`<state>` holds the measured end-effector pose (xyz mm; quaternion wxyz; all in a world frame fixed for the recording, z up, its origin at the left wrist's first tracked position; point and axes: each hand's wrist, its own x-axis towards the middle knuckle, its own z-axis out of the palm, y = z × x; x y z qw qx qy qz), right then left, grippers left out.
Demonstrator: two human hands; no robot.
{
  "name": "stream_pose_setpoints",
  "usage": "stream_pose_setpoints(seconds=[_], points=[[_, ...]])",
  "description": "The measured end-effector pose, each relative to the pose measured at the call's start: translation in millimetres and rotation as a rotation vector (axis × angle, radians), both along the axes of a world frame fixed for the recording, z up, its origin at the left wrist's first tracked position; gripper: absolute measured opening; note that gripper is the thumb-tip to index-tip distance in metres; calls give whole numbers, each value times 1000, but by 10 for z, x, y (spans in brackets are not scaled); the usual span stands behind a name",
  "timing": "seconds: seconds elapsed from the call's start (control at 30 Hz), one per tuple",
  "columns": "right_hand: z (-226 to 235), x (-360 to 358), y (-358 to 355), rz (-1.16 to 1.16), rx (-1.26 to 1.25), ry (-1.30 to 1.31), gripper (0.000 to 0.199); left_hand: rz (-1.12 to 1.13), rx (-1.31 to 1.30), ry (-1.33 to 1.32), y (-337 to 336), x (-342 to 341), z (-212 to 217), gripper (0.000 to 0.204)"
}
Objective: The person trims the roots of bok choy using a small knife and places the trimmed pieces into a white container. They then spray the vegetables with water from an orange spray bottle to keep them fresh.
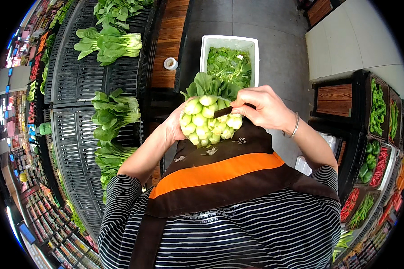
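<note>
A thick bunch of bok choy (204, 122) is held in front of my apron, its pale green stem ends facing me and its leaves pointing away. My left hand (175, 120) is wrapped round the bunch's left side; most of its fingers are hidden behind the stems. Pinched between the thumb and fingers of my right hand (261, 106) is a dark, flat, blade-like strip (223, 112). It lies across the stem ends on the upper right of the bunch. Whether it cuts into them, I cannot tell.
Beyond the bunch, a white foam box (230, 41) on the floor contains loose green leaves. Black slatted shelves (76, 80) at left carry several bok choy bunches (114, 45). A tape roll (170, 63) sits on a wooden ledge (168, 40). Crates of peppers (377, 110) stand at right.
</note>
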<state>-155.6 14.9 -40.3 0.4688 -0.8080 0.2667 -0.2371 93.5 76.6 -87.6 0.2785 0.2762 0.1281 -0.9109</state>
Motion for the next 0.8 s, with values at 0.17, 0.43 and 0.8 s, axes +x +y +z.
stream_pose_setpoints(seconds=[0.17,0.43,0.8], points=[[30,-84,37,58,-102,41,8,-37,4,-28,42,-15,-68,53],[127,-89,111,96,-219,102,9,-108,-44,-58,-19,-50,2,49],[25,-226,238,-3,-256,67,8,-73,-1,-134,-60,-74,36,50]])
